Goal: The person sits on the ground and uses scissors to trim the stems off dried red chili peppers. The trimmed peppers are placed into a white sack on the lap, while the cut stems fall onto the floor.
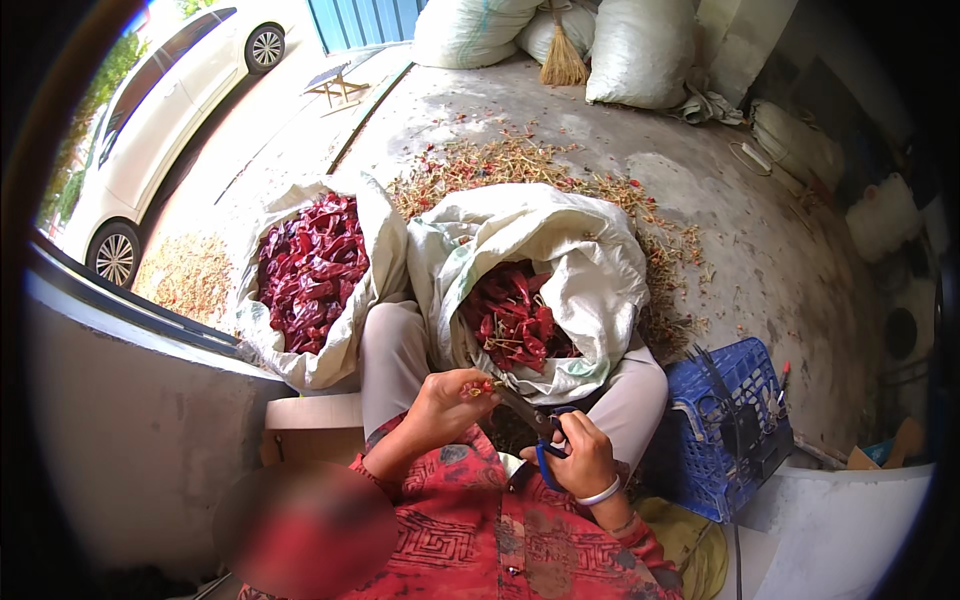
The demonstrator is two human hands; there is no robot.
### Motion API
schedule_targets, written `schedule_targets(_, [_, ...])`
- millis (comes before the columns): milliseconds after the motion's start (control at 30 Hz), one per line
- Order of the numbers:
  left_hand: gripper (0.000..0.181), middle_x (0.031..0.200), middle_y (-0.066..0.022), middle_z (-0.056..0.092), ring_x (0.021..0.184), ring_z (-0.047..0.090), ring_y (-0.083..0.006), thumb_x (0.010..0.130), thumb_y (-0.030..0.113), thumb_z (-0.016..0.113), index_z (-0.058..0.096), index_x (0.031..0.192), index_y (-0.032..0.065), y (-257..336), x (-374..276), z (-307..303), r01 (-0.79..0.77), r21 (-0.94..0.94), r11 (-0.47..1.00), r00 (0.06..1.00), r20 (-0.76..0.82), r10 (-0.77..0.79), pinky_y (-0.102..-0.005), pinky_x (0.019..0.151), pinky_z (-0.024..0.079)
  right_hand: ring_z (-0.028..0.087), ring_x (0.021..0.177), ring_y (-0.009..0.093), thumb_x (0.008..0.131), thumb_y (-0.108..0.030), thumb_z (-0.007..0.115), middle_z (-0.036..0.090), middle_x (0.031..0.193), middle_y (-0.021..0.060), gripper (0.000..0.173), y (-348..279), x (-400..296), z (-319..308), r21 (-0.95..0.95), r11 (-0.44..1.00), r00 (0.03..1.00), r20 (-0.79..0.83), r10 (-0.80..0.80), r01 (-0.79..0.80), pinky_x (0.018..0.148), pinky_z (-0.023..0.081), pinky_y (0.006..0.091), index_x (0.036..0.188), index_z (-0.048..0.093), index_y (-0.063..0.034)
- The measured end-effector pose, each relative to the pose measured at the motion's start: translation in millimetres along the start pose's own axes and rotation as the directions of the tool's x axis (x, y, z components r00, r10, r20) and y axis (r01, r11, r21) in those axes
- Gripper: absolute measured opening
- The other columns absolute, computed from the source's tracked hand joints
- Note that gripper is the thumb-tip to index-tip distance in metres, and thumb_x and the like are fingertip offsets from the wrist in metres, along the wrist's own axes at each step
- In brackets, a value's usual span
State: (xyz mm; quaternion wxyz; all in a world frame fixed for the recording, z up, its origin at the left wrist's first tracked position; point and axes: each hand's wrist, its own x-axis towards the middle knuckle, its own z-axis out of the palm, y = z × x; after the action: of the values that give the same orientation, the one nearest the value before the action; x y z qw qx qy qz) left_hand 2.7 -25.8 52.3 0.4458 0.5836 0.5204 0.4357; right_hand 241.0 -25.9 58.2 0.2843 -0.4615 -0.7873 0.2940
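My left hand (448,409) grips a dried red chili pepper (475,388), its stem end pointing to the right and most of it hidden by my fingers. In my right hand (581,455) is a pair of scissors (534,417) with blue handles, the blades reaching toward the chili's stem. Whether the blades touch the stem is too small to tell. Just beyond my hands, between my knees, an open white woven sack (600,277) holds dried red chilies (517,315) with stems. Left of it, another woven sack (386,247) is filled with dark red chilies (315,277).
Cut stems and chili bits (480,169) litter the concrete floor beyond the sacks. A blue plastic crate (697,442) stands by my right knee. Full white sacks (641,52) and a straw broom (564,60) are at the back. Outside on the left are a folding stool (336,84) and a white car (169,105).
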Motion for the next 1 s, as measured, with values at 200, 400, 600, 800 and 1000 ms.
schedule_targets(200, [0.019,0.066,-0.0045,0.058,0.064,0.055,-0.0071,0.080,0.010,0.073,0.063,0.090,-0.0032,7.3,-2.3,-3.8,-0.055,0.070,0.996,0.998,-0.012,0.056,-0.0262,0.056,0.046,0.051,0.053,0.026,0.069,-0.039,0.083,0.049,0.063,0.0075,0.048,-1.9,-0.7,-3.7,0.014,0.999,0.994,0.102,0.035,-0.037,0.051,0.042,0.0383,0.078,0.052,-0.0018])
schedule_targets(400, [0.019,0.067,-0.0049,0.061,0.062,0.058,-0.0070,0.084,0.011,0.071,0.064,0.091,-0.0041,18.4,-1.6,-6.2,0.001,-0.009,1.000,0.999,0.052,-0.001,-0.0251,0.051,0.047,0.049,0.048,0.011,0.076,-0.047,0.077,0.052,0.060,-0.0008,0.049,11.4,-13.5,2.9,0.579,0.578,0.780,0.600,0.175,-0.575,0.045,0.037,0.0248,0.085,0.060,-0.0014])
schedule_targets(600, [0.013,0.069,-0.0025,0.062,0.064,0.058,-0.0064,0.088,0.008,0.067,0.062,0.095,-0.0024,17.2,-2.1,-5.4,-0.061,-0.169,0.984,0.997,0.042,0.069,-0.0236,0.053,0.047,0.040,0.047,0.002,0.080,-0.069,0.057,0.040,0.061,-0.0069,0.073,12.6,-21.1,17.5,0.568,0.007,0.560,0.814,-0.155,-0.823,0.043,0.031,0.0164,0.099,0.057,0.0018])
schedule_targets(800, [0.008,0.073,-0.0018,0.062,0.065,0.056,-0.0069,0.089,0.006,0.065,0.062,0.093,-0.0002,22.7,-1.8,-2.1,-0.039,-0.206,0.978,0.999,-0.004,0.039,-0.0222,0.057,0.045,0.041,0.048,0.004,0.086,-0.058,0.059,0.044,0.063,-0.0059,0.061,8.3,-23.2,30.6,0.640,-0.099,0.645,0.740,-0.187,-0.762,0.044,0.032,0.0167,0.099,0.058,0.0019])
schedule_targets(1000, [0.011,0.074,0.0004,0.059,0.067,0.053,-0.0056,0.091,0.008,0.063,0.061,0.097,-0.0007,26.2,-4.0,-7.8,0.155,-0.548,0.822,0.983,0.002,-0.184,-0.0206,0.056,0.042,0.046,0.060,0.005,0.083,-0.042,0.072,0.054,0.070,0.0009,0.047,-4.1,-10.4,14.5,0.709,0.474,0.840,0.524,0.140,-0.521,0.053,0.041,0.0240,0.097,0.061,0.0019])
